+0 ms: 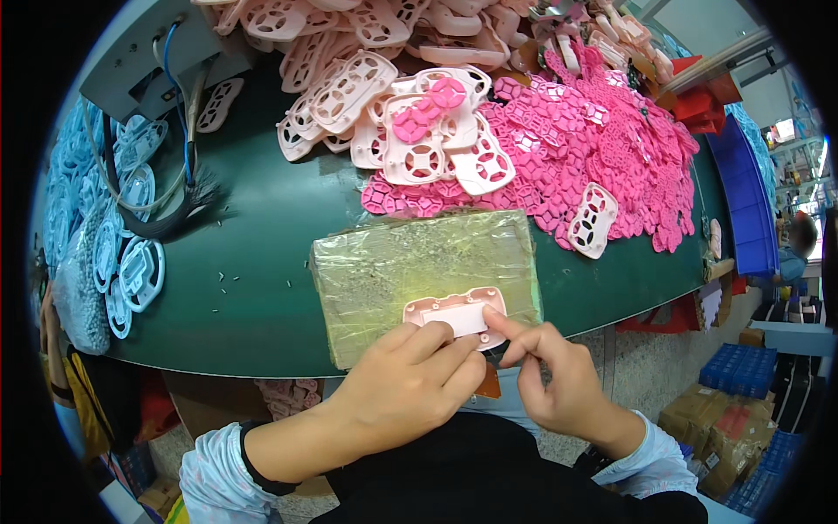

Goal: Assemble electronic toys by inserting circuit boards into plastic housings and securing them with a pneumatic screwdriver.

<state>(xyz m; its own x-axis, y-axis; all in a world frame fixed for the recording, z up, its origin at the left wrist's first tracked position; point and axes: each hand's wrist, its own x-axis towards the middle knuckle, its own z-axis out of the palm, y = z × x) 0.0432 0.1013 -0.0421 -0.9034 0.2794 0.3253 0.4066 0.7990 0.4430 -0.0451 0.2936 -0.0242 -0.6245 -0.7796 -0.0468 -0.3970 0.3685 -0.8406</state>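
A pale pink plastic shell with small screw posts lies on a block wrapped in clear tape, close to the table's front edge. Inside the shell sits a white rectangular piece. My left hand is closed at the shell's near left side, its fingertips on the white piece and the shell's rim. At the right end, my right hand has its index fingertip on the shell beside the white piece. Its other fingers curl by the near rim, and the thumb stands apart below. The shell's near edge is partly hidden by my fingers.
Beyond the block rise piles of bright pink lattice pieces and pale pink shells. Light blue plastic parts stand at the left of the green table, near a grey box with cables. A blue bin is at the right.
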